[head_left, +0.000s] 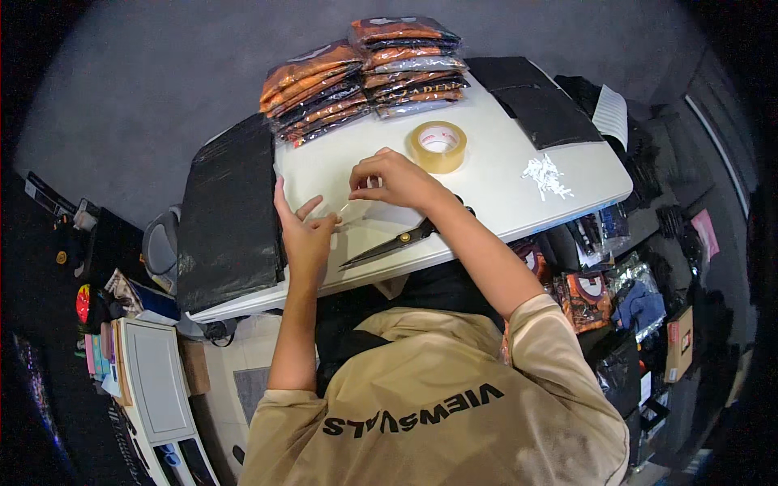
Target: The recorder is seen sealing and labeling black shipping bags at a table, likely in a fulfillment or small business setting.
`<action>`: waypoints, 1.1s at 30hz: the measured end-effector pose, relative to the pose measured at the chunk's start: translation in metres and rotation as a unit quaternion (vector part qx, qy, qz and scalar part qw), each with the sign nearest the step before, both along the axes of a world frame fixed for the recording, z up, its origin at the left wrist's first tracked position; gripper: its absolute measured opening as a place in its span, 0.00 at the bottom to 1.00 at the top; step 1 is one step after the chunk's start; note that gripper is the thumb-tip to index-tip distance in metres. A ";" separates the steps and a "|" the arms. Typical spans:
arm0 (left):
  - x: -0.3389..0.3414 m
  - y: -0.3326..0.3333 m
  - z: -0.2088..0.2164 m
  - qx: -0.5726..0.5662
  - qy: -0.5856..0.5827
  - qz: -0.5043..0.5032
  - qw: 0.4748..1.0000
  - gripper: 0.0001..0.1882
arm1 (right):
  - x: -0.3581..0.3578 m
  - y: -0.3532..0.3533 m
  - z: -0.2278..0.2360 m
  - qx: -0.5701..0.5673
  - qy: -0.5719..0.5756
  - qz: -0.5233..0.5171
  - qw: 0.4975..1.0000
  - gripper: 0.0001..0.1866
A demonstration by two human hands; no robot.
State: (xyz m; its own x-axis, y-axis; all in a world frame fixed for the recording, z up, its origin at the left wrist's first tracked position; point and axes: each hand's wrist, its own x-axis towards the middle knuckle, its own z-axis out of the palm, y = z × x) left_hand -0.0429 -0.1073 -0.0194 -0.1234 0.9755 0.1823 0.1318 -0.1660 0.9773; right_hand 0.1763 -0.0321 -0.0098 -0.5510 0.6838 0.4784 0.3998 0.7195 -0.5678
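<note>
Nearest the camera: person's beige short-sleeved shirt with dark lettering fills the lower frame, both bare forearms reaching up onto a white rectangular tabletop. Left hand rests on the table surface, fingers spread and loose, index and thumb tips meeting a thin clear strip of tape. Right hand is curled over the same strip, thumb and forefinger pinching its other end, so the strip sits stretched between the two hands, just above the table near its front-left part. Black-handled metal scissors lie flat on the table just below the right wrist, blades pointing left, not touched. Left of the hands, a stack of glossy black plastic bags covers the table's left end and overhangs it. Further out, a tan roll of packing tape lies flat just beyond the right hand. A small heap of white plastic bits sits to the right. At the far edge, two piles of orange-and-black garments in clear bags stand side by side, with flat black sheets at the far right corner.
</note>
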 end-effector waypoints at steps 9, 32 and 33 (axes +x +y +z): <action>0.000 0.002 -0.009 0.008 -0.050 -0.009 0.999 0.45 | -0.001 0.000 0.000 0.013 0.011 -0.005 1.000 0.10; 0.008 -0.010 0.008 0.125 0.161 0.061 0.977 0.31 | 0.009 -0.004 0.014 -0.038 0.001 -0.110 0.993 0.19; 0.007 -0.011 0.011 0.126 0.161 0.062 0.977 0.31 | 0.010 -0.007 0.014 0.045 -0.028 -0.158 0.986 0.20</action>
State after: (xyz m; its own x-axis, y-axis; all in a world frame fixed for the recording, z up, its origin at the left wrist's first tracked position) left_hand -0.0356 -0.1181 -0.0086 -0.1341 0.8758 0.4637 0.4606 -0.3592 0.8117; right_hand 0.1861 -0.0386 0.0037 -0.3435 0.7817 0.5206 0.6412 0.6002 -0.4781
